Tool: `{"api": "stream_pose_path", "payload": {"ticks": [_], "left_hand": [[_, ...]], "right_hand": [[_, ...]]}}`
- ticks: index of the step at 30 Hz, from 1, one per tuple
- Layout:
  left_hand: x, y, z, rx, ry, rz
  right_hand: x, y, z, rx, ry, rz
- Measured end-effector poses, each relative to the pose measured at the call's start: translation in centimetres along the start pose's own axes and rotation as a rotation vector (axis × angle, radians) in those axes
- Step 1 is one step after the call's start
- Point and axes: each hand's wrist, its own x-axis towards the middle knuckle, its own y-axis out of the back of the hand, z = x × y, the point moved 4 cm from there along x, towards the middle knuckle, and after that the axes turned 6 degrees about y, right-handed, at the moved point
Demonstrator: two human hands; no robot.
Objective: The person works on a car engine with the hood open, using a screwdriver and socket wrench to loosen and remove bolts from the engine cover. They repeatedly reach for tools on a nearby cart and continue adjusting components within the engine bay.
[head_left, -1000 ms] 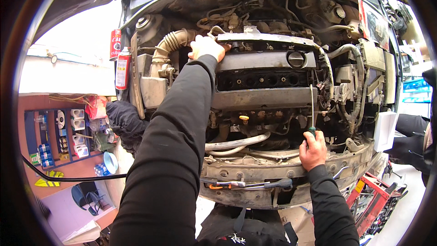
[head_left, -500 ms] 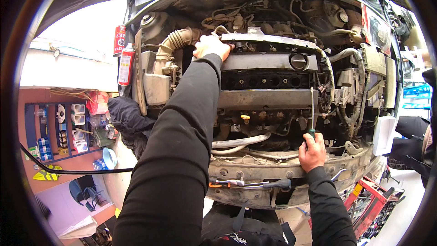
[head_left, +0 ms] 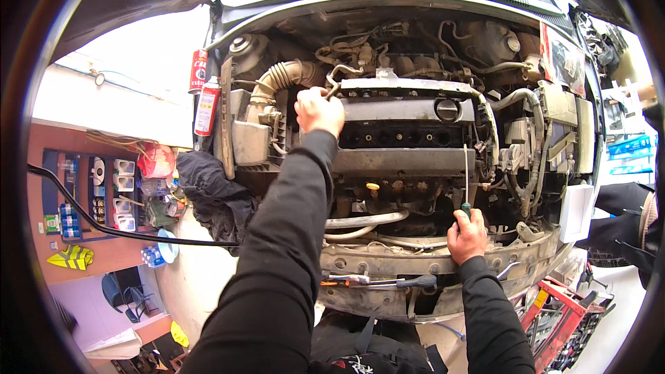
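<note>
My left hand (head_left: 320, 112) is closed at the left end of the black engine cover (head_left: 398, 109), its fingers around the lower part of a thin bent hose (head_left: 337, 75). Beside it, a ribbed intake hose (head_left: 284, 76) curves down. My right hand (head_left: 469, 237) grips the green handle of a long screwdriver (head_left: 466, 179), which stands upright with its tip by the right end of the lower black cover edge (head_left: 409, 160). Several round holes lie in the dark recess (head_left: 400, 138) between the cover parts. What the screwdriver tip touches is too small to tell.
Tools, among them a dark-handled screwdriver (head_left: 415, 282), lie along the front crossmember (head_left: 388, 263). Two spray cans (head_left: 206, 107) stand at the left fender near a dark cloth (head_left: 216, 190). A white box (head_left: 576, 213) sits at right; a red tool stand (head_left: 557, 312) is below.
My left hand has drawn back from the metal rail's left end, and the bent hose now shows raised above it. My right hand keeps the screwdriver upright. The view has shifted slightly.
</note>
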Motion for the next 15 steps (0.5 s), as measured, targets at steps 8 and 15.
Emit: {"api": "stream_pose_path", "payload": {"ticks": [8, 15], "left_hand": [[-8.3, 3.7, -3.4, 0.039, -0.222, 0.159], [-5.7, 2.5, -4.5, 0.248, 0.008, -0.124]], "right_hand": [[0.0, 0.0, 0.0, 0.009, 0.01, -0.011], [0.1, -0.3, 0.1, 0.01, -0.007, -0.045]]}}
